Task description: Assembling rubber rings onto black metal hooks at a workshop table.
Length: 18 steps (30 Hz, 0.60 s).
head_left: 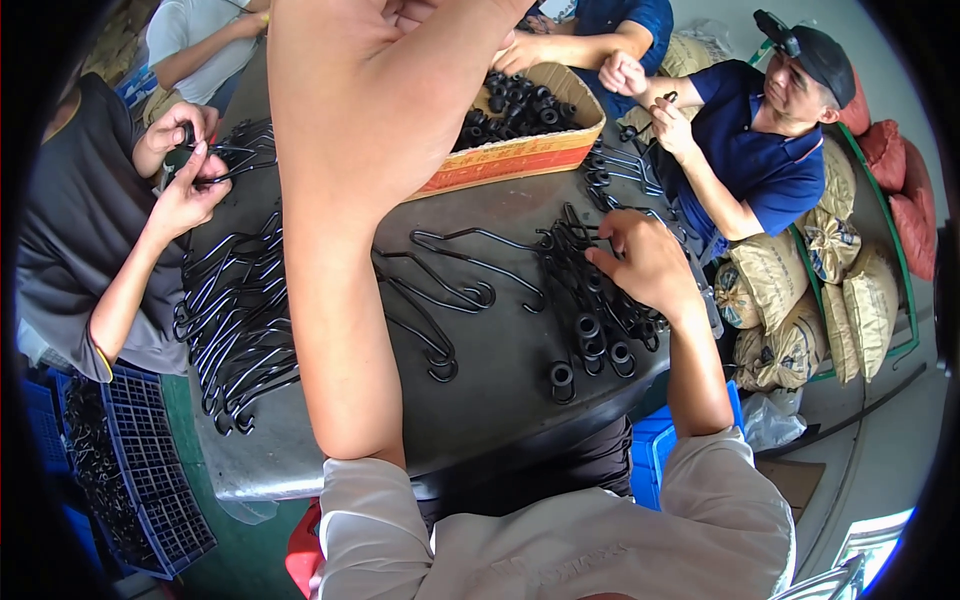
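My left hand point(400, 90) is raised close to the camera and fills the top middle. Its fingers are partly curled and run out of the picture, so what they hold, if anything, is hidden. On the right side of the grey table point(470, 385), my right hand point(650, 262) rests over a pile of bent black metal hooks with round black end pieces point(590, 330). Its thumb and forefinger are apart, with nothing seen between them. Several loose black hooks point(470, 265) lie in the middle, and a row of black hooks point(240, 310) lies left of my left forearm.
A cardboard box point(540, 152) of small black parts stands at the far side. Co-workers sit around the table, one point(100, 220) at left, one point(760, 150) at right. Blue crates point(150, 440) stand at lower left, another blue bin point(655, 450) beside my lap. Sacks point(775, 280) are stacked at right.
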### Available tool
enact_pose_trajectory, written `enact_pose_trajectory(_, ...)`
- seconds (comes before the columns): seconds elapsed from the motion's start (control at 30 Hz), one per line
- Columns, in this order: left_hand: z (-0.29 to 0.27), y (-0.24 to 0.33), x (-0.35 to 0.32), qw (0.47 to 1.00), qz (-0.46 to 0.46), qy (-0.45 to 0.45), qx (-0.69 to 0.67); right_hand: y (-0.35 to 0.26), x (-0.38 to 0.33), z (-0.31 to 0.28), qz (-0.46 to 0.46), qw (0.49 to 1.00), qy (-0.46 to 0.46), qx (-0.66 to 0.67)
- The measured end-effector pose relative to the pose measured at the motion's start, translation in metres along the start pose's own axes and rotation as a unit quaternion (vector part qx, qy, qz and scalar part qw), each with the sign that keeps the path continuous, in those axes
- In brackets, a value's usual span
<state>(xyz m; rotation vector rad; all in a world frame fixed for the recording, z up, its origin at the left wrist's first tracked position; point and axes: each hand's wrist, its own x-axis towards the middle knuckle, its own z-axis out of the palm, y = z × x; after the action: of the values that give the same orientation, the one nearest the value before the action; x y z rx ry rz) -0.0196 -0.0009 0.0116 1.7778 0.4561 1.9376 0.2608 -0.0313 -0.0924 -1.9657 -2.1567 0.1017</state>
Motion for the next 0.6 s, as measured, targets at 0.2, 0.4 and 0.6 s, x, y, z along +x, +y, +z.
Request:
enact_pose_trajectory(0.2,0.000,0.000,-0.006,0.999,-0.042,0.035,0.004,-0.037,0.048,0.001,-0.225,0.946,-0.162,0.169)
enact_pose_trajectory(0.4,-0.001,0.000,-0.006,0.995,-0.065,0.079,-0.005,-0.061,0.142,0.007,-0.262,0.948,-0.062,0.167)
enact_pose_trajectory(0.6,-0.015,-0.002,-0.001,0.996,-0.035,0.076,-0.019,-0.088,0.226,0.055,-0.244,0.954,-0.156,0.070)
